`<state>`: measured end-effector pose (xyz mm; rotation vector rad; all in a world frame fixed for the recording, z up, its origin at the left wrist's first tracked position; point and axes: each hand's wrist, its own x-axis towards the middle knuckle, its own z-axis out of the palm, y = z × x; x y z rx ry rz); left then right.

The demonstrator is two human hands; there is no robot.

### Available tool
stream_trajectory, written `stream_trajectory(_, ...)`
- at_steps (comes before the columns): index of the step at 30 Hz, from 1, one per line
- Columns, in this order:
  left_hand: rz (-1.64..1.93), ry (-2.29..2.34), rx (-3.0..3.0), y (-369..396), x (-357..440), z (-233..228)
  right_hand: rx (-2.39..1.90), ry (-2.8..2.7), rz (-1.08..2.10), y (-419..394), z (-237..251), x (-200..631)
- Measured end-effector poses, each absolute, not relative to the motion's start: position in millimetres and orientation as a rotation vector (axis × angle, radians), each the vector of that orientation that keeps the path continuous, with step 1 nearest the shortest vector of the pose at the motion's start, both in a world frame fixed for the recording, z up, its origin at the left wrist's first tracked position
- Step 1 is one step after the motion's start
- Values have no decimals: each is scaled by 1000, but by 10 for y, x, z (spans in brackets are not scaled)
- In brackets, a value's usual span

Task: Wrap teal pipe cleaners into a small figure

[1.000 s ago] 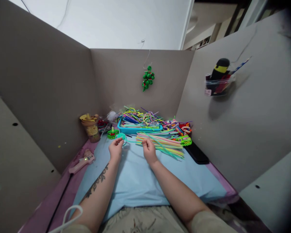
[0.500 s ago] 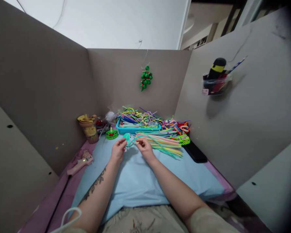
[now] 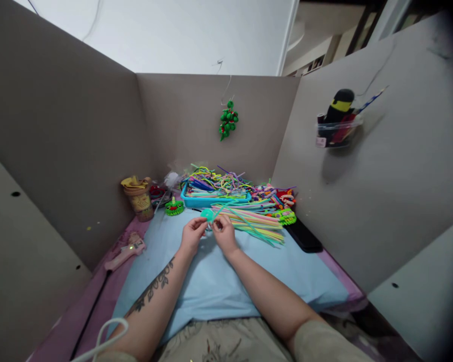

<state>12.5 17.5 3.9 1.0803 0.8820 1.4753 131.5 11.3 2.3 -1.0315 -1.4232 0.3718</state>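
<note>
Between my hands is a small turquoise pipe-cleaner piece (image 3: 207,214), rounded in shape, with a loose stem running up to the right. My left hand (image 3: 194,234) pinches its left side. Thumb and fingers of my right hand (image 3: 225,235) are pressed together at its lower right, close to my left fingertips; they appear to grip the same turquoise pipe cleaner. Just past my right hand lies a spread of pastel pipe cleaners (image 3: 256,223) in pink, yellow and green. A green pipe-cleaner figure (image 3: 174,206) with red on it sits beyond my left hand.
A blue tray (image 3: 196,202) heaped with pipe cleaners stands at the back. At left are a pink glue gun (image 3: 126,254) and a brown cup (image 3: 139,201). A black phone-like slab (image 3: 305,236) lies right. Grey panels (image 3: 181,120) enclose three sides, one bearing a clear holder (image 3: 335,131).
My left hand has shifted right, closer to my right hand. The turquoise piece has moved right and turned, its loose stem now pointing up to the right.
</note>
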Motion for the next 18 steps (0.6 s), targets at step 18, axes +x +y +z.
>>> stream_trajectory(18, 1467, 935, 1008, 128, 146, 114, -1039, -1323, 539, 137, -16, 1319)
